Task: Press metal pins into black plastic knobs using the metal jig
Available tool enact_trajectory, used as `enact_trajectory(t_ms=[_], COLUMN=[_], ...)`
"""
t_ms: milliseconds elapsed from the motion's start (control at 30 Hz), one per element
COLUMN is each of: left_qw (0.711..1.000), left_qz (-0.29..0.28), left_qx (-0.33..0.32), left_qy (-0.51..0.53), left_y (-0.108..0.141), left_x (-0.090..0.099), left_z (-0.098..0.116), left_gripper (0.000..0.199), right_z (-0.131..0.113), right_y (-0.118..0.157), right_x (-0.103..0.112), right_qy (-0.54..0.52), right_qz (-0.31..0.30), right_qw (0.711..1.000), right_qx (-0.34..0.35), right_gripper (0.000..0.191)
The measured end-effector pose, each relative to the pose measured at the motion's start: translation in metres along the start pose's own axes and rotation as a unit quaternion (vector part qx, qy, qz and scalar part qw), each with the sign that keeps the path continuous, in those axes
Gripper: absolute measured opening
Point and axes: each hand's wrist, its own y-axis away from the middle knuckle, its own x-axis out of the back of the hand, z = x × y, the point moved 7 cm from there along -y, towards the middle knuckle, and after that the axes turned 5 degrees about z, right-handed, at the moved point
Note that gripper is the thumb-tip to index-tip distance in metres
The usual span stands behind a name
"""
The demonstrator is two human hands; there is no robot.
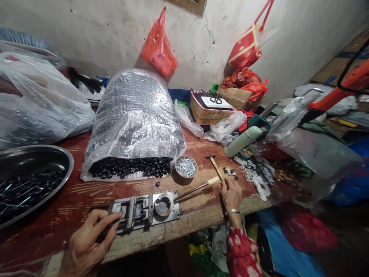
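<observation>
My left hand [93, 236] is closed at the left end of a metal clamping jig [138, 211], thumb and fingers around a dark part that I cannot make out. A round ring-shaped piece [163, 204] sits on the jig's right plate, and from it a lever [194, 191] with a pale yellow grip reaches up to the right. My right hand [231, 195], below a red patterned sleeve, has its fingers closed over the handle end of a small hammer [215, 168] on the table. One small black cap [157, 184] lies behind the jig.
A clear plastic sack [138, 115] spills black caps. Beside it stands a bowl of nails [186, 167]. At left is a steel basin [70, 163] with black parts and metal pins. A pale green bottle [243, 141] leans at right near white scraps [256, 177]. The wooden table edge [201, 221] runs in front.
</observation>
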Motion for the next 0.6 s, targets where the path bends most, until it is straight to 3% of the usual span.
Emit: enact_trajectory(t_ms=[167, 333, 433, 467, 533, 600], left_qw=[1.000, 1.000, 0.999, 0.998, 0.998, 0.997], left_qz=[0.015, 0.013, -0.003, -0.011, -0.010, 0.002], left_qx=[-0.011, -0.004, 0.001, 0.009, 0.031, 0.048], left_qy=[0.007, 0.014, 0.040, 0.053, 0.061, 0.061], left_y=[0.001, 0.000, -0.007, -0.010, -0.021, -0.036], left_x=[0.001, 0.001, 0.004, 0.005, 0.008, 0.012], left_z=[-0.002, 0.001, 0.005, 0.006, 0.007, 0.009], left_gripper=[0.023, 0.025, 0.026, 0.026, 0.023, 0.017], right_z=[0.006, -0.019, -0.056, -0.075, -0.122, -0.171], right_y=[-0.032, -0.019, 0.002, 0.009, 0.020, 0.030], right_x=[-0.004, 0.037, 0.073, 0.083, 0.097, 0.097], right_qy=[-0.032, -0.083, -0.130, -0.162, -0.225, -0.273], right_qz=[0.034, 0.100, 0.130, 0.127, 0.085, 0.002], right_qw=[0.999, 0.991, 0.983, 0.978, 0.961, 0.938], right_qx=[-0.014, -0.012, 0.003, 0.041, 0.139, 0.213], right_gripper=[0.053, 0.058, 0.044, 0.036, 0.024, 0.018])
